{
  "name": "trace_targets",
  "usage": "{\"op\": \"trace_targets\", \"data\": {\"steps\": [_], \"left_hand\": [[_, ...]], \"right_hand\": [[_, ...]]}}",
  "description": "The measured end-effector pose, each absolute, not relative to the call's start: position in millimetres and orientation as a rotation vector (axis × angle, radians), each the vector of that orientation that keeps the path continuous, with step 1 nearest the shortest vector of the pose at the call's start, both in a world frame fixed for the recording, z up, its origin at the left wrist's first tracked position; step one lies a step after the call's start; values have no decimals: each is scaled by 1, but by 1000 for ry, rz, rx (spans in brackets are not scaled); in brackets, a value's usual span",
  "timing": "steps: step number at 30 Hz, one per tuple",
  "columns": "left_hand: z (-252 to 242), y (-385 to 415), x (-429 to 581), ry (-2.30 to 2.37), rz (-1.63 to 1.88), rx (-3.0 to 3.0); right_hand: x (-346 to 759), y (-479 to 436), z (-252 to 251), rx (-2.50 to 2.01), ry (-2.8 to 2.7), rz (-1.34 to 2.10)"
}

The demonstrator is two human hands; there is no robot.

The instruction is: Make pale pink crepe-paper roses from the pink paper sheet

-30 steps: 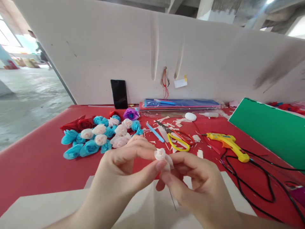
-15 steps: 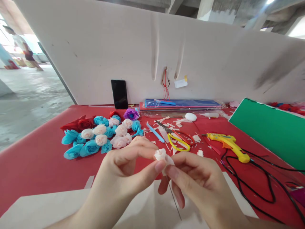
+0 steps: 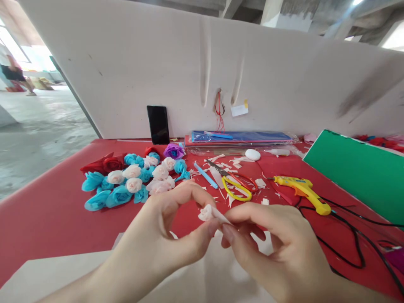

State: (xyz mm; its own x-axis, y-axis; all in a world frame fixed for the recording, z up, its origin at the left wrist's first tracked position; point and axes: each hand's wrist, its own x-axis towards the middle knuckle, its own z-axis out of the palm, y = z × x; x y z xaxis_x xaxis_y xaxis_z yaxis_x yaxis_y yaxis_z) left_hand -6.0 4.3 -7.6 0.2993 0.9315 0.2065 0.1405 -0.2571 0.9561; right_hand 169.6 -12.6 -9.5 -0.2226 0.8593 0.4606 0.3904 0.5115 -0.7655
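Note:
A small pale pink paper flower (image 3: 205, 213), tilted to the left, is held between my two hands over the near part of the table. My left hand (image 3: 176, 223) is closed in a pinch, its thumb and index finger around the flower's base. From the flower a pale strip runs right to my right hand (image 3: 265, 240), whose thumb and fingers pinch its end. The wire stem is hidden behind my fingers. Beyond my left hand lies a cluster of blue, pink, red and purple paper flowers (image 3: 134, 185).
Yellow-and-red-handled scissors (image 3: 236, 189) and a light blue pen (image 3: 205, 175) lie among paper scraps. A yellow glue gun (image 3: 298, 187) with a black cord sits right, before a green board (image 3: 356, 176). A phone (image 3: 158, 125) leans on the white panel (image 3: 126, 71). A person walks far left.
The flower has tipped to the left and dropped slightly, and its wire stem has gone out of sight. My right hand has turned around the strip. The distant person has moved left.

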Motion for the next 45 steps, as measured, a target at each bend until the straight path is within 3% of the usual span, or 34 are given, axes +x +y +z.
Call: {"op": "trace_targets", "data": {"steps": [11,30,45], "left_hand": [[-4,5,-4,992,1161,1622],[-9,3,-2,878,1172,1633],[-7,6,-3,939,1289,1725]], "right_hand": [[170,-5,-2,-1096,-1727,967],[172,-8,2,-1115,-1907,801],[173,-5,4,-1131,-1742,1209]]}}
